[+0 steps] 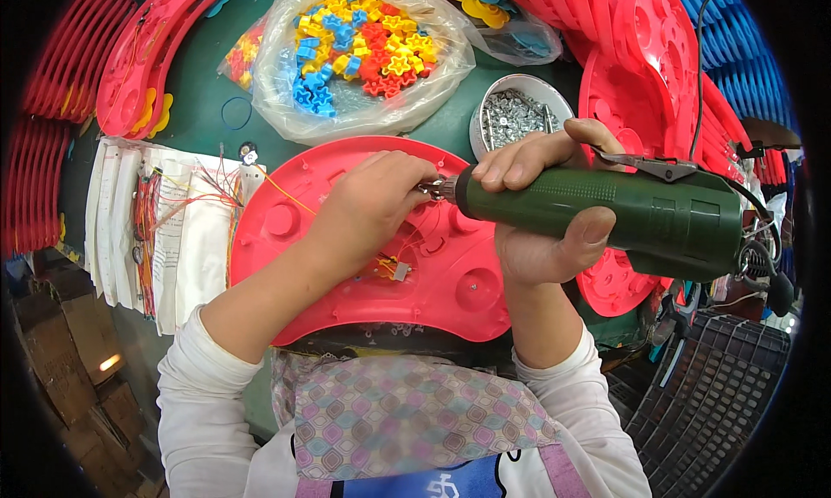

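Observation:
A dark green electric screwdriver [597,212] lies nearly level in my right hand [550,212], fingers over its top and thumb below. Its metal bit end points left, toward the fingertips of my left hand [381,195]. Those fingertips are pinched together at the bit; a small metal piece, perhaps a screw, shows there but is too small to make out. Beneath both hands is a red curved plastic shell [294,299] with round recesses. Thin red wires and a small white connector [400,271] with yellow lie inside it.
A clear bag [286,109] of star-shaped plastic pieces stands behind the shell, beside a white bowl [478,143] of screws. White packets with wires [199,264] lie at left. Red shells [640,48] are stacked at right, more [147,57] at far left. A black crate [718,394] stands lower right.

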Demonstrator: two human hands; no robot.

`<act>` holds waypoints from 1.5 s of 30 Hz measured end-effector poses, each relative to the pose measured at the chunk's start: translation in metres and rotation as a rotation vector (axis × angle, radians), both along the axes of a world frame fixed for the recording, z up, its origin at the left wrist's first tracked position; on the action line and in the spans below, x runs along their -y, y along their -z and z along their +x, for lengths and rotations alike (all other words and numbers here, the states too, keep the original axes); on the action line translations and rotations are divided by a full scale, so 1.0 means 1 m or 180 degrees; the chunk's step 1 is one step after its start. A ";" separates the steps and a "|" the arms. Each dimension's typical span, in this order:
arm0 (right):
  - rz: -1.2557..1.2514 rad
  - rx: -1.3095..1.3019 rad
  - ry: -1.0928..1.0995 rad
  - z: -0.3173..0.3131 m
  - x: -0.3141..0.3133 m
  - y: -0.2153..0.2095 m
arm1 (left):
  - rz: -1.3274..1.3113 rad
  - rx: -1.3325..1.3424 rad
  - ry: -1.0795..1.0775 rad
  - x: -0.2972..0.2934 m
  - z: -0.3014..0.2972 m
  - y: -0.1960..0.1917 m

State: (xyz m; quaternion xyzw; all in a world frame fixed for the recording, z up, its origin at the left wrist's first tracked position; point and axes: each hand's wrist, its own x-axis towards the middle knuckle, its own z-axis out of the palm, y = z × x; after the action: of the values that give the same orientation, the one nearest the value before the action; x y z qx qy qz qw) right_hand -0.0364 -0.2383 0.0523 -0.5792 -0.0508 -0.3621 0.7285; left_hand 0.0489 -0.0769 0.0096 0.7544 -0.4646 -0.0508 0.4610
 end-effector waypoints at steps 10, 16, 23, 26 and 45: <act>0.0070 0.0054 -0.0099 0.000 -0.001 0.003 | 0.0024 0.0448 0.0036 -0.001 0.000 -0.001; 0.0019 -0.0035 0.0028 0.000 0.001 0.005 | 0.0190 0.0361 -0.0185 -0.003 0.004 -0.008; 0.0482 0.0165 -0.0228 0.003 -0.001 0.007 | 0.0433 -0.0137 -0.0081 -0.008 0.009 0.002; 0.0445 0.0136 -0.0178 0.005 -0.002 0.008 | 0.0422 -0.0204 -0.0105 -0.008 0.009 0.002; -0.0163 -0.0074 -0.0160 0.006 0.002 0.008 | 0.0091 -0.0245 -0.0063 -0.004 0.009 0.009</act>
State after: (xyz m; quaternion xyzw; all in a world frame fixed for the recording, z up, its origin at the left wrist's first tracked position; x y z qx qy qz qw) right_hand -0.0307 -0.2399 0.0443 -0.6004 -0.0662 -0.3355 0.7229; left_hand 0.0582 -0.0729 0.0007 0.7629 -0.4382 -0.0819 0.4683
